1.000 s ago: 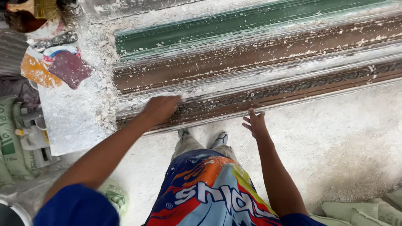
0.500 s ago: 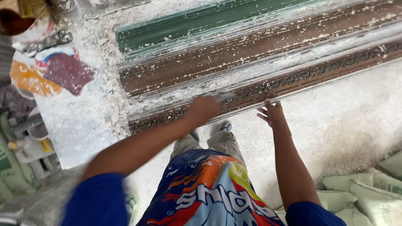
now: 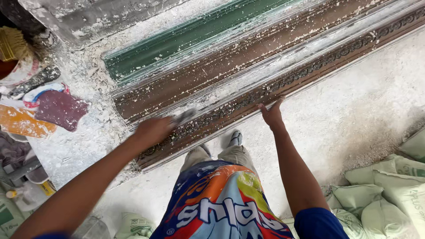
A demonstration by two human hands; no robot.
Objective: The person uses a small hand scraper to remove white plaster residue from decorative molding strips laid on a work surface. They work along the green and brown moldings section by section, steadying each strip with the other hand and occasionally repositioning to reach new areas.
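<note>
Both hands work at the long brown moulding (image 3: 283, 84) that lies slantwise on a dusty white floor (image 3: 354, 128). Left hand (image 3: 152, 131) is closed around a small flat scraper (image 3: 183, 117), whose blade lies on the carved front strip near the moulding's left end (the hand is blurred, so the grip itself is hard to read). Right hand (image 3: 271, 114) is spread open, holding nothing, fingers pressed to the moulding's front edge as if steadying it.

By my reading the step in hand is scraping white crust out of the carved pattern. The strip is flecked with white along its whole length, so most of the job looks undone. The next stroke would call for a flat blade that follows the groove, with the bracing hand kept clear of its path.

At the far left edge sits a reddish pot (image 3: 13, 71) with a straw-coloured brush (image 3: 13, 44) at it; what is inside I cannot tell. Beside it lie an orange pad (image 3: 22, 124) and a dark red pad (image 3: 59, 109). Behind the brown piece lies a green moulding (image 3: 186, 40). At lower right, pale green sacks (image 3: 389, 186) are piled, closed, contents hidden
</note>
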